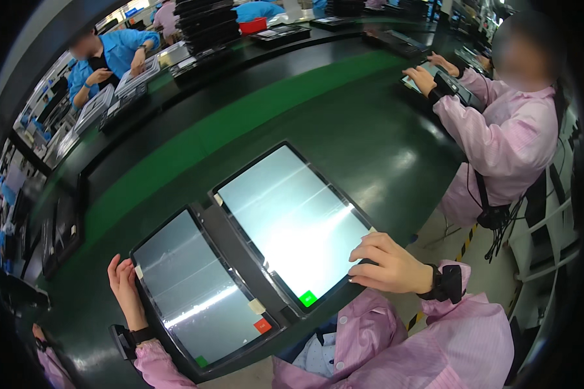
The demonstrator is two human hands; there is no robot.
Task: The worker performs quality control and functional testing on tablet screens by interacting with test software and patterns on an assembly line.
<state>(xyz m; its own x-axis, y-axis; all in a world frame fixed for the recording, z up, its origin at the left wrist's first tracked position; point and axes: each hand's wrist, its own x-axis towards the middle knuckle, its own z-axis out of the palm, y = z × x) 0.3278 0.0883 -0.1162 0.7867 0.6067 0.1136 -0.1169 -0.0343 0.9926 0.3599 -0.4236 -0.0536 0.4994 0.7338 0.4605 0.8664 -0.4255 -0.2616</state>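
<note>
Has two glossy display panels lying side by side on the dark-green table point(383, 142): L panel point(182, 272) and R panel point(298, 214), each in a black frame, w/ a dark strip point(233, 249) btwn. Rests L hand point(129, 298) at the outer rim of L panel, toward its far end, fingers slightly spread. Curls R hand point(396, 266) over the outer edge of R panel, fingers bent and close together; can't tell from this angle if pinching the rim or just lying on the glass.

Could lose R panel most easily: if lifted by that one edge, might tip, twist or slip, esp. w/ only a fingertip hold. Could also end up off the table, given near ends of both panels lying close to its near edge. Might smear the shiny faces w/ bare fingertips, or scratch R panel if dragging the black wristband point(449, 283) across. Could push L panel askew w/ uneven pressure from one side, or knock frames together at the strip. Might peel the pale tape tab point(257, 306) or scuff the red square point(262, 325) beside it if brushing past w/ the pink sleeve point(454, 343).
</note>
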